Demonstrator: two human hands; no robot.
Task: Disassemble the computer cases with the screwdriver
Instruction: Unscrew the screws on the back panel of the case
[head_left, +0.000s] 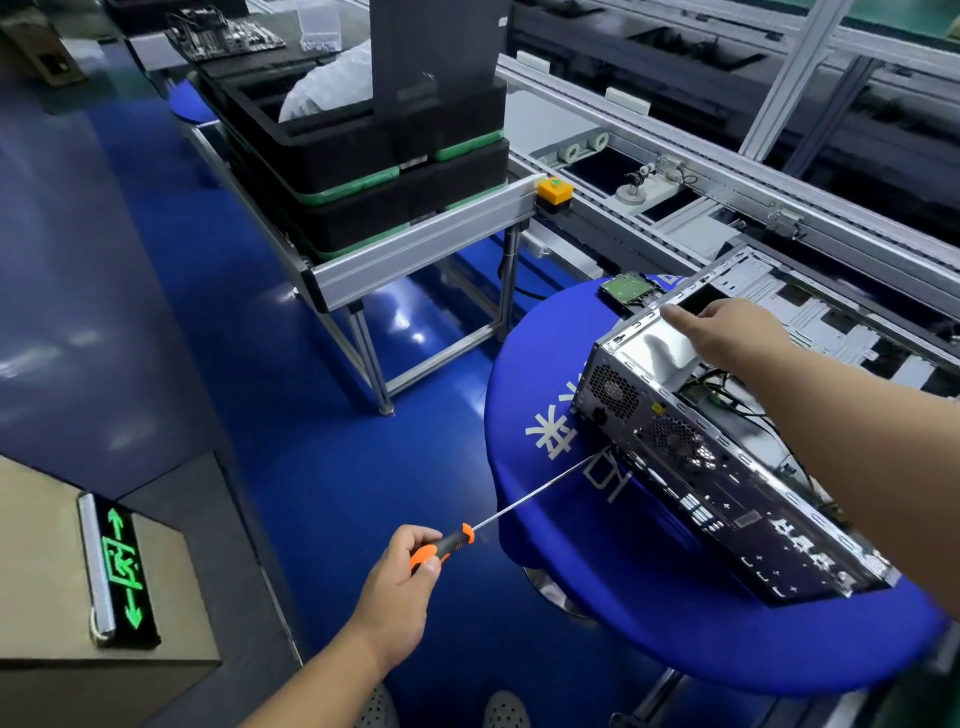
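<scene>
Fingers of the left hand (402, 564) curl round the screwdriver (519, 506), its long shaft angled up-right, tip apparently meeting the computer case (727, 467) rear panel; right hand (727, 332) rests open on top

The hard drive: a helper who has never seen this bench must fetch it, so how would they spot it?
Find the round table with the blue cloth where the open computer case lies. Beyond the case's far corner, at the table's back edge, sits the hard drive: a small flat slab, green circuit board up, the only loose part there.
</scene>
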